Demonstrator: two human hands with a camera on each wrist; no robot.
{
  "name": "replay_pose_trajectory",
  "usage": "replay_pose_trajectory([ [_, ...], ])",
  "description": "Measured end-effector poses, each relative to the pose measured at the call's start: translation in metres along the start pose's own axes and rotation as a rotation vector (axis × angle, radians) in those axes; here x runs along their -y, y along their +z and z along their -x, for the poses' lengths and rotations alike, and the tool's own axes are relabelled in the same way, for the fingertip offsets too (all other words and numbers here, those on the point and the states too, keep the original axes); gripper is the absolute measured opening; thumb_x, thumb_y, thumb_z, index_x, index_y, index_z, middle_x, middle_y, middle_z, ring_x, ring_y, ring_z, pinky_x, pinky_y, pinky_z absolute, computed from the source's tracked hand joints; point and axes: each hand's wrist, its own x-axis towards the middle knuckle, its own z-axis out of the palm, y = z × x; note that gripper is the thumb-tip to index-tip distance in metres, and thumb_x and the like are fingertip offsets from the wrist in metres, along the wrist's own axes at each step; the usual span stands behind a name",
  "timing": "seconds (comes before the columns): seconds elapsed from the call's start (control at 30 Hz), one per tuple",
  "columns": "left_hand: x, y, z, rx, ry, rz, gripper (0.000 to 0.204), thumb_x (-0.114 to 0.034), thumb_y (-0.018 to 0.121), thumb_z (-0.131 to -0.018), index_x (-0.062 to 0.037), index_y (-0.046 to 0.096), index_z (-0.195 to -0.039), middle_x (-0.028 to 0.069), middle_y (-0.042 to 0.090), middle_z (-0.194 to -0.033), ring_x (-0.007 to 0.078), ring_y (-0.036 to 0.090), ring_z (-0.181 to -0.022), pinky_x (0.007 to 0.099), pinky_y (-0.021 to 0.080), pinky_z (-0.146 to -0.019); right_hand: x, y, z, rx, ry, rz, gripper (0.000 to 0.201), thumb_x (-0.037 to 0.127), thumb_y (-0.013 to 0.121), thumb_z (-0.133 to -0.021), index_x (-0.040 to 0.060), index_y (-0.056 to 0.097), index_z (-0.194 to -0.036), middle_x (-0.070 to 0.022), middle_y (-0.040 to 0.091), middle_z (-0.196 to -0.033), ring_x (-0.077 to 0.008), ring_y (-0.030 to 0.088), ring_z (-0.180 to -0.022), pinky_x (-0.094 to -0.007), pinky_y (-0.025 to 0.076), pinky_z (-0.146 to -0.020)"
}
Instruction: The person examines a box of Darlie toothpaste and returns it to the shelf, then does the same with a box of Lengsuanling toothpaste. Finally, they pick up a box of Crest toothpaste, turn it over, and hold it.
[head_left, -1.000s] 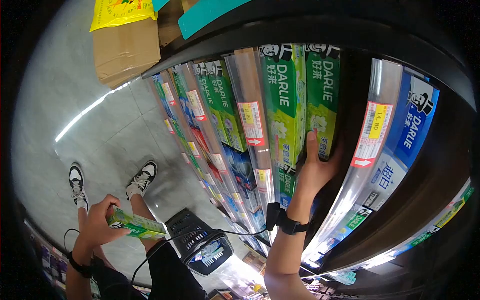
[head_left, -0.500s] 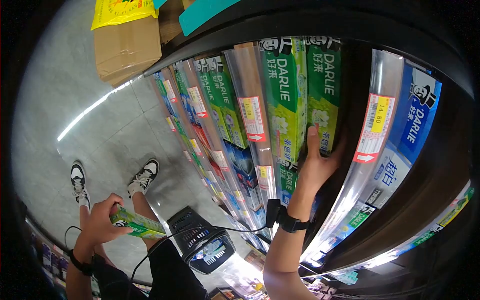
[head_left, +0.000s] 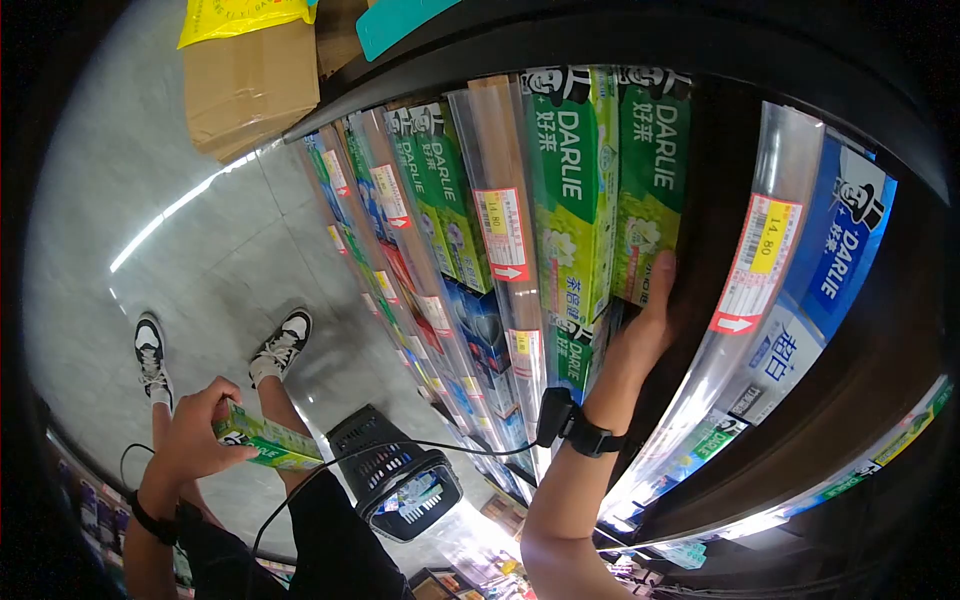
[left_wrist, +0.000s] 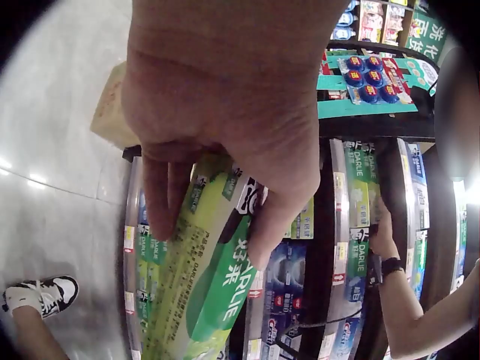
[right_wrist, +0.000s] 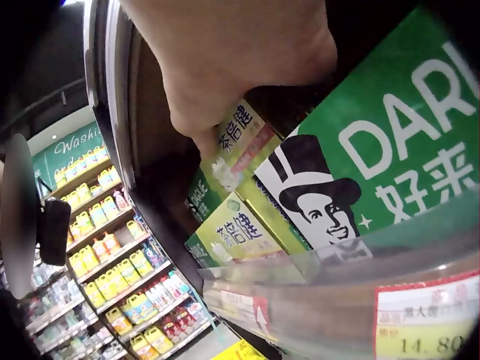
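Note:
In the head view my left hand (head_left: 196, 437) grips a green Darlie toothpaste box (head_left: 268, 440) low over the floor. Seen from the left wrist, the thumb lies along one side of that box (left_wrist: 206, 277) and the fingers are on the other. My right hand (head_left: 643, 325) is inside the shelf at the lower end of a green toothpaste box (head_left: 652, 170), one digit against its edge. The right wrist view has this digit on the box's printed face (right_wrist: 241, 142); the other fingers are hidden. A second green toothpaste box (head_left: 570, 190) stands beside it, nearer the shelf front.
Clear price rails (head_left: 762, 240) run along the shelf edges. Blue Darlie boxes (head_left: 835, 240) fill part of the neighbouring shelf. A dark basket (head_left: 365, 450) with packages inside stands on the floor by my legs, a cable crossing over it. A cardboard box (head_left: 250, 90) is at the upper left.
My right hand has shifted from the front face of the shelved toothpaste box toward its right edge. The left hand keeps its grip on its box, nearly unmoved.

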Motion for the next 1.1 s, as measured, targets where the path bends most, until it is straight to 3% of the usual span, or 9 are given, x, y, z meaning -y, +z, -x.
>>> replay_pose_trajectory([
  [0.27, 0.0, 0.003, -0.002, 0.001, 0.024, 0.073, 0.061, -0.012, 0.093, -0.057, -0.0085, 0.055, -0.105, 0.0006, 0.048, -0.07, 0.0115, 0.044, -0.061, 0.0287, 0.039, -0.057, 0.004, 0.003, 0.005, 0.016, -0.121, 0.099, 0.062, 0.03, 0.071, -0.099, -0.0061, 0.05, -0.145, -0.014, 0.056, -0.143, -0.0208, 0.055, -0.125, -0.0347, 0.041, -0.108],
  [0.37, -0.016, -0.004, 0.002, 0.021, 0.02, 0.07, 0.06, -0.012, 0.092, -0.059, -0.0088, 0.056, -0.106, -0.0002, 0.048, -0.07, 0.0107, 0.044, -0.061, 0.0279, 0.038, -0.057, -0.001, -0.002, 0.019, -0.026, -0.121, 0.13, 0.067, 0.03, 0.069, -0.101, -0.0071, 0.043, -0.15, -0.0162, 0.049, -0.152, -0.0229, 0.049, -0.135, -0.0356, 0.036, -0.114],
  [0.47, -0.033, -0.011, 0.007, 0.017, 0.044, 0.033, 0.059, -0.014, 0.093, -0.06, -0.0101, 0.056, -0.106, -0.0012, 0.046, -0.068, 0.0094, 0.042, -0.06, 0.0272, 0.036, -0.056, 0.024, -0.004, 0.064, 0.019, -0.198, 0.155, 0.07, 0.029, 0.067, -0.101, -0.0073, 0.037, -0.153, -0.0183, 0.04, -0.159, -0.0253, 0.04, -0.145, -0.0359, 0.029, -0.12],
  [0.57, -0.048, -0.024, 0.008, 0.09, 0.004, 0.097, 0.062, -0.015, 0.095, -0.058, -0.0107, 0.056, -0.106, -0.001, 0.052, -0.076, 0.0088, 0.043, -0.064, 0.0274, 0.036, -0.058, 0.02, -0.03, 0.148, 0.04, -0.193, 0.227, 0.062, 0.02, 0.066, -0.099, -0.0059, 0.042, -0.15, -0.0219, 0.037, -0.161, -0.0328, 0.034, -0.15, -0.0474, 0.025, -0.124],
  [0.67, -0.092, -0.042, 0.004, 0.15, 0.098, 0.303, 0.064, -0.01, 0.098, -0.057, -0.0101, 0.057, -0.107, -0.0001, 0.058, -0.089, 0.0076, 0.053, -0.075, 0.0263, 0.044, -0.066, 0.02, -0.061, 0.216, 0.342, -0.037, 0.091, 0.056, 0.02, 0.078, -0.087, -0.0058, 0.059, -0.133, -0.025, 0.058, -0.141, -0.0407, 0.046, -0.141, -0.0516, 0.03, -0.119],
  [0.77, -0.134, -0.039, -0.005, 0.23, 0.175, 0.801, 0.066, -0.002, 0.099, -0.057, -0.009, 0.058, -0.109, 0.0014, 0.06, -0.101, 0.0092, 0.061, -0.09, 0.0264, 0.05, -0.081, 0.023, -0.08, 0.232, 0.509, 0.057, 0.02, 0.07, 0.045, 0.079, -0.088, -0.002, 0.057, -0.134, -0.0246, 0.06, -0.136, -0.0412, 0.049, -0.138, -0.0525, 0.037, -0.115],
  [0.87, -0.164, -0.031, -0.017, 0.298, 0.307, 0.883, 0.07, 0.003, 0.098, -0.058, -0.0074, 0.059, -0.115, 0.0045, 0.064, -0.105, 0.0137, 0.065, -0.1, 0.0294, 0.052, -0.092, 0.022, -0.093, 0.251, 0.171, 0.371, -0.436, 0.075, 0.052, 0.075, -0.089, -0.0003, 0.054, -0.137, -0.0253, 0.061, -0.132, -0.0388, 0.053, -0.133, -0.0514, 0.043, -0.11],
  [0.97, -0.193, -0.013, -0.034, 0.286, 0.489, 0.693, 0.064, -0.005, 0.097, -0.065, -0.0088, 0.061, -0.118, 0.0052, 0.067, -0.106, 0.0149, 0.067, -0.099, 0.0295, 0.053, -0.087, 0.026, -0.111, 0.248, 0.237, 0.447, -0.768, 0.069, 0.053, 0.068, -0.093, 0.0026, 0.054, -0.137, -0.0206, 0.06, -0.135, -0.0344, 0.057, -0.128, -0.0487, 0.05, -0.105],
  [1.1, -0.253, -0.02, -0.055, 0.358, 0.694, 0.21, 0.059, -0.014, 0.093, -0.07, -0.0105, 0.063, -0.12, 0.0051, 0.069, -0.102, 0.0206, 0.069, -0.09, 0.031, 0.054, -0.079, 0.026, -0.111, 0.239, 0.314, 0.314, -0.341, 0.062, 0.006, 0.085, -0.08, -0.0009, 0.055, -0.133, -0.024, 0.062, -0.128, -0.0336, 0.058, -0.125, -0.0465, 0.048, -0.106],
])
